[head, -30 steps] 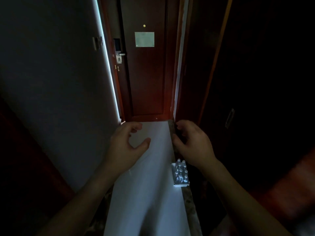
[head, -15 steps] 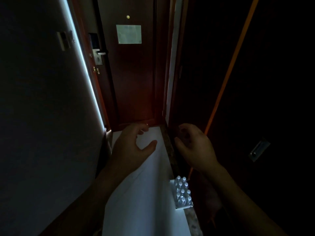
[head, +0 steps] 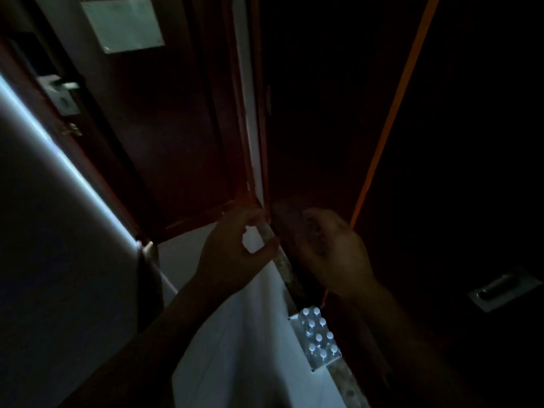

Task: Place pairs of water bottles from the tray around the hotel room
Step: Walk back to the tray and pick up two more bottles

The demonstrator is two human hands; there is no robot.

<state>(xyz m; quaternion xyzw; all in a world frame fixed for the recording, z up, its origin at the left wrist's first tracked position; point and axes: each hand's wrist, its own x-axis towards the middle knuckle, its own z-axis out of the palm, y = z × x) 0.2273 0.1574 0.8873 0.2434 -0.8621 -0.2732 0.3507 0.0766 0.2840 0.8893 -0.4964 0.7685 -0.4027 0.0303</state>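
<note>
A small white tray (head: 321,364) sits on the pale floor (head: 241,348) against the dark right-hand wall, low and right of centre. Several clear water bottles (head: 319,337) with white caps stand in it. My left hand (head: 232,248) reaches forward above the floor with fingers loosely curled and thumb apart, holding nothing. My right hand (head: 332,254) hangs beside it in deep shadow, fingers loosely bent, also with nothing in it. Both hands are farther forward than the tray and well above it.
A dark wooden door (head: 164,142) with a metal handle (head: 59,92) and a pale notice (head: 123,25) closes the narrow corridor ahead. A grey wall (head: 59,260) runs along the left. Dark wooden panels with a recessed metal pull (head: 500,293) line the right.
The view has moved closer to the door and tilted right. My two hands have drawn nearer to each other. The tray now lies lower in view, below my right wrist.
</note>
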